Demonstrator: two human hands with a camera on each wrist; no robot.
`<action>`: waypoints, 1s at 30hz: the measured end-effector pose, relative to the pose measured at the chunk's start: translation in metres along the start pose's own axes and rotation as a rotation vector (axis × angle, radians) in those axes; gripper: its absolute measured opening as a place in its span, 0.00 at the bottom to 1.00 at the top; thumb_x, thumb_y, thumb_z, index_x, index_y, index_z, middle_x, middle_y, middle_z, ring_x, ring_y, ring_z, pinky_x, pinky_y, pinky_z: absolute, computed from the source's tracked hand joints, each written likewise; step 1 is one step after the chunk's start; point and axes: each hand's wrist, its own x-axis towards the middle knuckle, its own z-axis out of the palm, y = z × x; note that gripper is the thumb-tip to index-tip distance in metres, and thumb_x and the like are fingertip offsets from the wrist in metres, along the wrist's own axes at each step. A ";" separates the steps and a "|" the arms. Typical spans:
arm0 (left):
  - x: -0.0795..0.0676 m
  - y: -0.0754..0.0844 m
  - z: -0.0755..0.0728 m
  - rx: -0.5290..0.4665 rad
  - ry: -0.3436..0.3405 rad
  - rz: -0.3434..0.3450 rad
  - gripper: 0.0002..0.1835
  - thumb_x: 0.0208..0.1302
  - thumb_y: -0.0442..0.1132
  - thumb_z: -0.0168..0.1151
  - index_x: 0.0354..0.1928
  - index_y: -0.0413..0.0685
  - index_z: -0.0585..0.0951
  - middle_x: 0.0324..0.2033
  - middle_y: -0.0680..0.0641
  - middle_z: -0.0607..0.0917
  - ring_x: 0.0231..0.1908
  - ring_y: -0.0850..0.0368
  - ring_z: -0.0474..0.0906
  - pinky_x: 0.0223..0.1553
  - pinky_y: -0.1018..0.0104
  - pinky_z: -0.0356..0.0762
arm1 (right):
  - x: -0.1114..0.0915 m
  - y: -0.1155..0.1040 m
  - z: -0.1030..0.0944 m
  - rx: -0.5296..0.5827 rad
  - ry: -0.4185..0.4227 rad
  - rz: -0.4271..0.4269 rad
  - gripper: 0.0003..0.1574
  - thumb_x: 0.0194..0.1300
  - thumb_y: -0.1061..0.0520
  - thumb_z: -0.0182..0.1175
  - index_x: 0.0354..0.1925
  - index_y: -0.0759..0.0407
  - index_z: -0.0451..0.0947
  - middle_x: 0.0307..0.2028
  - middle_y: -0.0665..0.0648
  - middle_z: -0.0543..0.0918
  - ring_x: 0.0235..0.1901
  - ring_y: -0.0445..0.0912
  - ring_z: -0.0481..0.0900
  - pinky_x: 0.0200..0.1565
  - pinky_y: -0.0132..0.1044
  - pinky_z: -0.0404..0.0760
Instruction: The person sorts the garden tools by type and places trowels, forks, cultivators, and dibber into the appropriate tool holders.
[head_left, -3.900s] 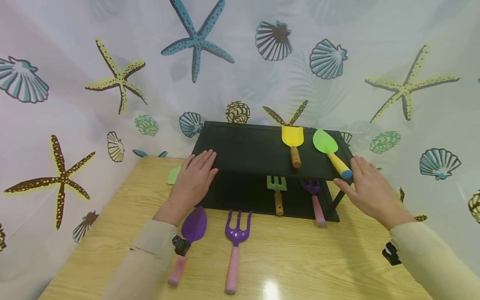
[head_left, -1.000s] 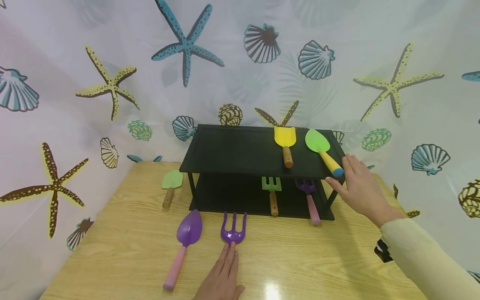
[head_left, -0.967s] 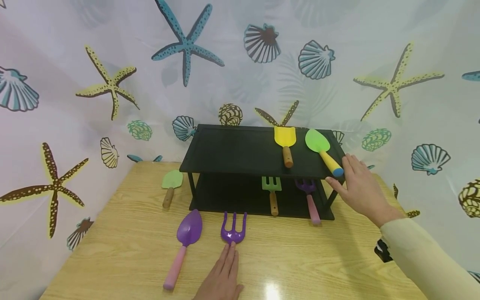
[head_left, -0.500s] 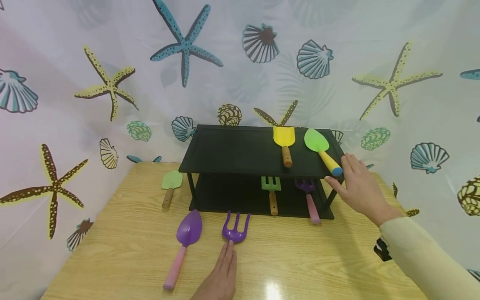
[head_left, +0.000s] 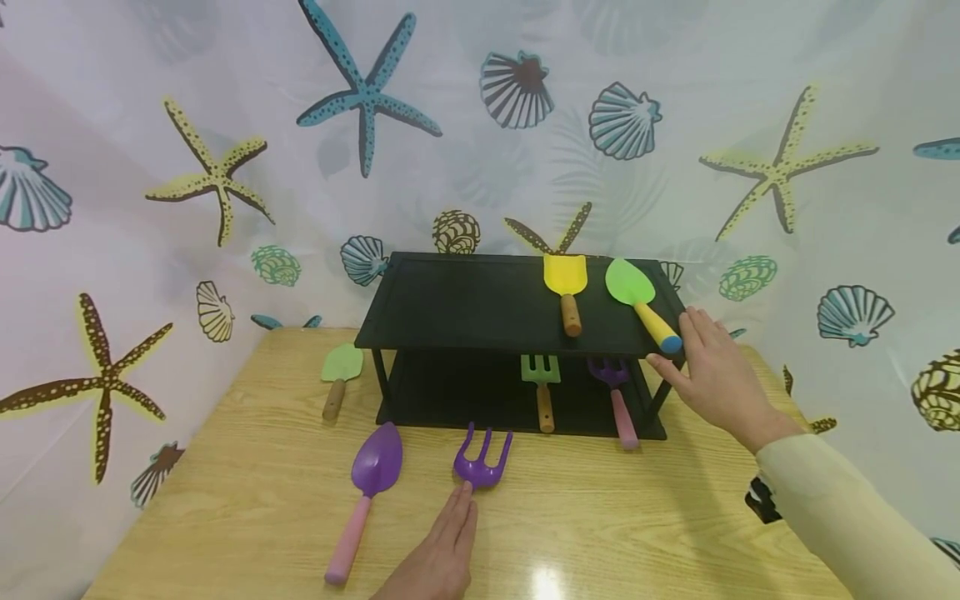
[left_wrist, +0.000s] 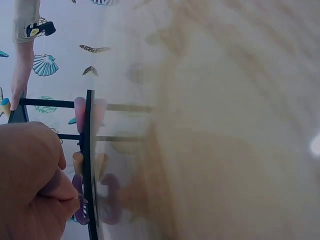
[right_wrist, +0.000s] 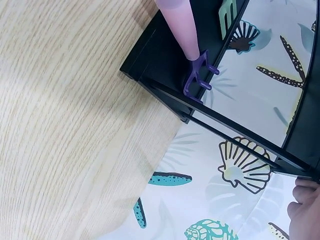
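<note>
Left fingers (head_left: pixel 454 518) pinch front purple fork (head_left: pixel 480 472) near neck; my right fingers (head_left: pixel 701 333) lie straight against black rack (head_left: pixel 465 300). Likely picking up; next calls for lifting fork rackward.

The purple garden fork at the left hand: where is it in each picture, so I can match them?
Head: the purple garden fork is low, near the centre, just beyond the left hand.
Left wrist: the purple garden fork is lower left, pinched, partly hidden.
Right wrist: not in it; the similar fork there is another one.
Shared landmark: the black two-tier rack, also in both wrist views.
</note>
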 end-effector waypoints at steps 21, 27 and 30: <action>0.038 -0.028 -0.027 0.345 -0.002 0.096 0.36 0.65 0.24 0.12 0.63 0.20 0.69 0.66 0.21 0.66 0.69 0.31 0.64 0.67 0.52 0.70 | 0.000 0.000 0.000 0.004 0.006 0.001 0.60 0.73 0.29 0.45 0.74 0.77 0.43 0.74 0.78 0.49 0.74 0.71 0.47 0.74 0.64 0.46; 0.050 -0.036 -0.024 0.273 0.039 0.031 0.33 0.71 0.29 0.14 0.65 0.21 0.67 0.67 0.22 0.65 0.69 0.33 0.66 0.65 0.54 0.72 | 0.000 0.000 0.001 0.008 0.009 0.004 0.60 0.73 0.29 0.45 0.74 0.77 0.43 0.74 0.78 0.48 0.74 0.71 0.46 0.74 0.64 0.46; 0.054 -0.039 -0.022 0.205 0.051 0.009 0.30 0.72 0.29 0.20 0.65 0.20 0.66 0.68 0.22 0.64 0.69 0.32 0.64 0.65 0.53 0.71 | 0.000 0.000 0.002 0.004 0.014 0.004 0.59 0.73 0.30 0.46 0.74 0.77 0.43 0.74 0.78 0.48 0.74 0.71 0.47 0.74 0.64 0.46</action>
